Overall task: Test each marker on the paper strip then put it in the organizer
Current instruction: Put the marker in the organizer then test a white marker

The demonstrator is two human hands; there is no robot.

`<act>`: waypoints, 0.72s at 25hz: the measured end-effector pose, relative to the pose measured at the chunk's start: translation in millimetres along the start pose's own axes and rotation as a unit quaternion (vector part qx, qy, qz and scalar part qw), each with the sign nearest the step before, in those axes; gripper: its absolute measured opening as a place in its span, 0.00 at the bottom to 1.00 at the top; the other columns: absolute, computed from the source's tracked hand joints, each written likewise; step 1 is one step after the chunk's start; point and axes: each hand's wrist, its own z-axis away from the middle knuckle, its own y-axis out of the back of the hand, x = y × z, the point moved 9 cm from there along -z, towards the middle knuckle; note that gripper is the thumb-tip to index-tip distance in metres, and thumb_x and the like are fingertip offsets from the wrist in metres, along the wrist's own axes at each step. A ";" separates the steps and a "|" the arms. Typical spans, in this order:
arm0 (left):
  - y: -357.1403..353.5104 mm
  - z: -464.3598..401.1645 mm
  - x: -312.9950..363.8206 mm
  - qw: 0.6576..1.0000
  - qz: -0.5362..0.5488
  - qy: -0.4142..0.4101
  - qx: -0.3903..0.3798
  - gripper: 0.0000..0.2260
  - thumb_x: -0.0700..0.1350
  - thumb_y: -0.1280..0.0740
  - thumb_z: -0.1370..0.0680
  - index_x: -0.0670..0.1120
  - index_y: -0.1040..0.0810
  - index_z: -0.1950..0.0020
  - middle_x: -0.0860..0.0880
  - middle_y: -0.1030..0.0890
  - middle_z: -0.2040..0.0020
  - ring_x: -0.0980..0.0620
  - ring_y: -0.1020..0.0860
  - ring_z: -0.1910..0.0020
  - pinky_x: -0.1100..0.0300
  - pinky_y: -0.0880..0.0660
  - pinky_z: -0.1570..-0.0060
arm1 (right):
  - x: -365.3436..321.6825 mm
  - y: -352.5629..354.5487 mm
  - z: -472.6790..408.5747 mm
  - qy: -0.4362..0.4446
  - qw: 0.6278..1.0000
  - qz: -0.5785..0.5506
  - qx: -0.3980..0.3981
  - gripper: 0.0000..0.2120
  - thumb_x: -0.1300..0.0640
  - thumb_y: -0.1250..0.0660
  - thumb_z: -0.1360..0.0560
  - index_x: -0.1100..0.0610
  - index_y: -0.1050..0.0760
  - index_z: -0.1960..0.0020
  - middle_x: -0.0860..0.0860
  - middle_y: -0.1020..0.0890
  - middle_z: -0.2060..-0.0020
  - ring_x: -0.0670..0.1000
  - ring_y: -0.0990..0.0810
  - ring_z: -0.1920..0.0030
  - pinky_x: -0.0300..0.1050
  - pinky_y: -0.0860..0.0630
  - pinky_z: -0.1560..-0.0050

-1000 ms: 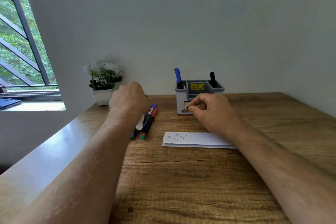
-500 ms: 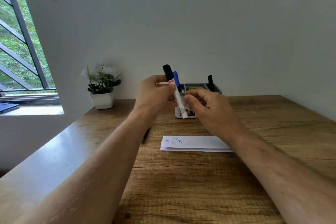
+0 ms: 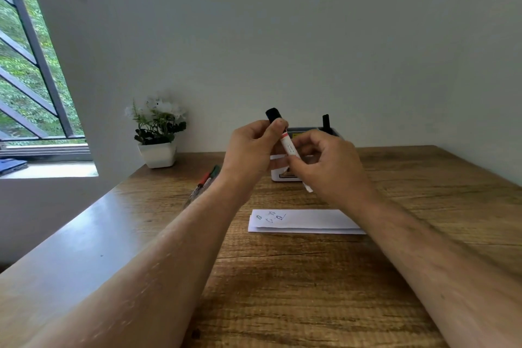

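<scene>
Gripping a light, rigid, smooth marker (image 3: 288,145) held up in front of the organizer (image 3: 282,175), left hand (image 3: 248,150) pinches its black cap (image 3: 273,115), right hand (image 3: 327,164) grasps the white barrel, best hold there; barrel print and organizer's yellow label unreadable, paper strip (image 3: 305,222) shows small scribbles.

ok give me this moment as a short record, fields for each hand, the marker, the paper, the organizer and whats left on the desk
left hand: grip on the black cap end of the marker
right hand: grip on the marker's white barrel
marker: held tilted above the desk, cap on
paper strip: flat on the desk, small marks at its left end
organizer: mostly hidden behind the hands, a black marker standing in it
left on desk: loose markers by the left forearm
</scene>
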 end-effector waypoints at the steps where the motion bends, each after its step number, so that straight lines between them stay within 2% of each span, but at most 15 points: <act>1: 1.6 0.3 2.1 1.000 -0.006 -0.010 0.010 0.10 0.47 0.35 0.20 0.43 0.19 0.45 0.44 0.15 0.55 0.49 0.15 0.58 0.59 0.19 0.62 | 0.8 -0.4 0.3 -0.002 1.000 0.003 0.000 0.11 0.51 0.28 0.25 0.50 0.22 0.44 0.43 0.18 0.58 0.41 0.18 0.59 0.37 0.19 0.59; 3: 4.5 0.7 6.4 0.999 0.003 -0.029 0.023 0.09 0.44 0.34 0.20 0.45 0.22 0.40 0.45 0.15 0.56 0.51 0.16 0.60 0.61 0.20 0.63 | 4.5 -0.1 0.4 -0.009 1.000 0.013 0.004 0.11 0.52 0.29 0.25 0.50 0.26 0.45 0.45 0.19 0.58 0.42 0.19 0.61 0.34 0.22 0.63; 5: 3.1 0.2 7.9 0.999 0.020 -0.042 0.017 0.12 0.41 0.33 0.20 0.48 0.25 0.37 0.43 0.15 0.55 0.48 0.15 0.59 0.57 0.18 0.59 | 8.3 3.0 -0.8 -0.017 0.999 0.023 0.015 0.11 0.55 0.30 0.24 0.48 0.29 0.45 0.47 0.20 0.57 0.43 0.19 0.62 0.32 0.26 0.66; 8: -3.7 0.7 5.3 0.999 0.029 -0.037 -0.006 0.11 0.37 0.34 0.20 0.47 0.24 0.39 0.40 0.15 0.55 0.43 0.15 0.56 0.51 0.17 0.54 | 12.2 0.0 -0.3 -0.021 0.999 0.023 -0.006 0.13 0.58 0.32 0.23 0.47 0.32 0.43 0.47 0.21 0.53 0.44 0.19 0.58 0.36 0.23 0.64; 11: 0.0 0.3 2.4 0.998 0.055 -0.026 0.006 0.07 0.42 0.33 0.20 0.45 0.21 0.43 0.43 0.14 0.56 0.47 0.15 0.59 0.54 0.17 0.55 | 11.6 -1.9 0.0 -0.015 0.999 0.034 -0.013 0.09 0.51 0.37 0.20 0.47 0.27 0.40 0.45 0.19 0.55 0.43 0.19 0.58 0.39 0.23 0.62; 14: 6.4 -1.4 0.7 0.998 0.062 -0.022 0.018 0.06 0.43 0.31 0.21 0.44 0.19 0.46 0.47 0.14 0.58 0.53 0.16 0.62 0.60 0.19 0.59 | 7.0 2.4 -3.1 0.004 0.998 0.061 0.004 0.14 0.44 0.41 0.19 0.49 0.19 0.46 0.43 0.21 0.68 0.41 0.23 0.69 0.35 0.32 0.70; 18: 5.2 -2.3 -3.7 0.998 0.058 -0.007 0.010 0.08 0.44 0.30 0.22 0.42 0.18 0.46 0.45 0.14 0.56 0.53 0.16 0.61 0.62 0.19 0.60 | 8.2 5.4 -2.9 -0.002 0.997 0.071 0.007 0.17 0.42 0.40 0.20 0.51 0.17 0.46 0.43 0.20 0.69 0.43 0.23 0.71 0.39 0.31 0.71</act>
